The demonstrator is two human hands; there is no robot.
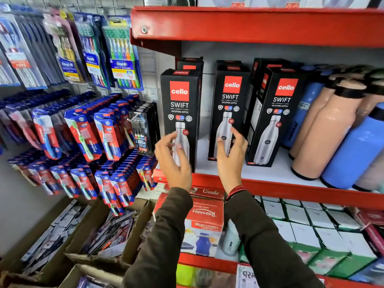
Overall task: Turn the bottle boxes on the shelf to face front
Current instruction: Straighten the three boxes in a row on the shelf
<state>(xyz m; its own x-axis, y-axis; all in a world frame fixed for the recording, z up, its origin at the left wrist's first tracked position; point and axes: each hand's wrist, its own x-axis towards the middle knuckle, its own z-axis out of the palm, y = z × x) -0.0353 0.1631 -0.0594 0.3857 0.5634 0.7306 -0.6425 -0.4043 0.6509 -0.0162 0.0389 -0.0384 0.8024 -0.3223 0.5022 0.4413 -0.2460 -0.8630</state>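
Red shelf (270, 185) carries three front-row black Cello Swift bottle boxes, all upright, long axis vertical. Left box (180, 113) and middle box (229, 104) face front; right box (276, 113) is angled, side panel showing leftward. Left hand (173, 161) and right hand (231, 157) hover before them, fingers spread, holding nothing.

In front of me the red shelf (270, 187) carries three black bottle boxes: the left box (180, 113) at its front edge, the middle box (228, 104) further back, the right box (274, 113) turned slightly. Peach bottles (324, 129) and blue bottles (357, 154) stand beside them.
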